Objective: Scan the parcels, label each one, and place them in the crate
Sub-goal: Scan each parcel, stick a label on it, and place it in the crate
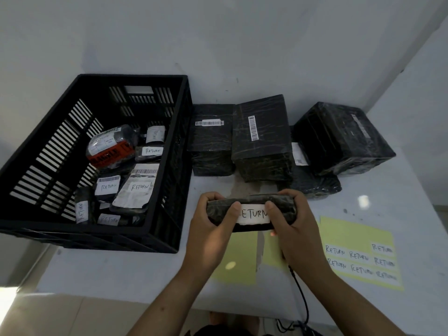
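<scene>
Both hands hold a small black wrapped parcel just above the table's middle. My left hand grips its left end and my right hand grips its right end, both thumbs pressing on a white RETURN label stuck to its near face. The black slatted crate stands at the left and holds several labelled parcels. Three larger black parcels with barcodes stand at the back of the table, a flat one under the right box.
A yellow backing sheet with several RETURN stickers lies at the right. Another yellow sheet lies under my hands. A black cable hangs off the near table edge. White walls close the back and right side.
</scene>
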{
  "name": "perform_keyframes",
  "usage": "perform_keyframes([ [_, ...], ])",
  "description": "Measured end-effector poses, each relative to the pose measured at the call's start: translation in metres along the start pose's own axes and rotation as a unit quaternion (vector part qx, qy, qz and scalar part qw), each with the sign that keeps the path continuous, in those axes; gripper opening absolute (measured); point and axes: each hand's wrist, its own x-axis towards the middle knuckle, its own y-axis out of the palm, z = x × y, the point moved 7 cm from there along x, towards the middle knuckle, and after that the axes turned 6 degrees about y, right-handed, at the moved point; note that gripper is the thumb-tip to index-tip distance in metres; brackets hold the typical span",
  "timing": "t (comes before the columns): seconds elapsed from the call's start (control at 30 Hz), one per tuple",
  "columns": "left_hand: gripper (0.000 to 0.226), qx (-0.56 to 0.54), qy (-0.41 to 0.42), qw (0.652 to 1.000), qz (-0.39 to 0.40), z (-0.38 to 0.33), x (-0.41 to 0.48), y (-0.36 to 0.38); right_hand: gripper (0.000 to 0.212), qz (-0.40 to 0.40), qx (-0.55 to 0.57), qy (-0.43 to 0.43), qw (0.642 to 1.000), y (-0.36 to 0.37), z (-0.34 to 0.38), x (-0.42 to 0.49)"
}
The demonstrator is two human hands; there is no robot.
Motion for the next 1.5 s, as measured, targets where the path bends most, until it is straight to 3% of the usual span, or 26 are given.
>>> perform_keyframes([
  [0.13, 0.021, 0.004, 0.006, 1.0, -0.022, -0.007, -0.002, 0.002, 0.021, 0.025, 0.024, 0.023, 0.999, -0.002, -0.006, 0.003],
  [0.33, 0.013, 0.015, 0.01, 0.999, -0.027, -0.009, 0.0, 0.011, 0.011, 0.061, -0.009, 0.008, 0.998, -0.013, -0.006, 0.016],
  [0.53, 0.01, 0.029, -0.025, 0.999, 0.004, -0.008, 0.008, 0.012, 0.067, 0.12, -0.057, -0.039, 0.99, -0.025, -0.012, 0.019],
  [0.63, 0.011, 0.021, -0.045, 0.999, 0.016, -0.007, 0.011, 0.011, 0.062, 0.097, -0.092, -0.075, 0.988, -0.033, -0.011, 0.02],
  [0.8, 0.009, 0.09, 0.022, 0.995, 0.027, -0.019, 0.014, 0.002, 0.058, 0.073, -0.066, -0.077, 0.992, -0.034, -0.003, 0.026],
  [0.97, 0.033, 0.133, 0.078, 0.988, 0.029, -0.033, 0.025, -0.018, 0.056, 0.072, -0.028, -0.07, 0.995, -0.018, 0.006, 0.028],
  [1.1, 0.042, 0.188, 0.155, 0.969, 0.029, -0.054, 0.043, -0.06, 0.056, 0.053, -0.016, -0.069, 0.996, 0.002, 0.023, 0.031],
  [1.23, 0.034, 0.248, 0.224, 0.942, 0.006, -0.076, 0.067, -0.132, 0.054, 0.061, -0.016, -0.075, 0.995, 0.043, 0.044, 0.037],
  [1.33, 0.037, 0.305, 0.233, 0.923, 0.004, -0.077, 0.089, -0.2, 0.054, 0.056, -0.061, -0.1, 0.992, 0.085, 0.066, 0.042],
  [1.5, 0.042, 0.461, 0.244, 0.853, -0.006, -0.054, 0.144, -0.324, 0.052, 0.058, -0.121, -0.141, 0.981, 0.162, 0.111, 0.058],
])
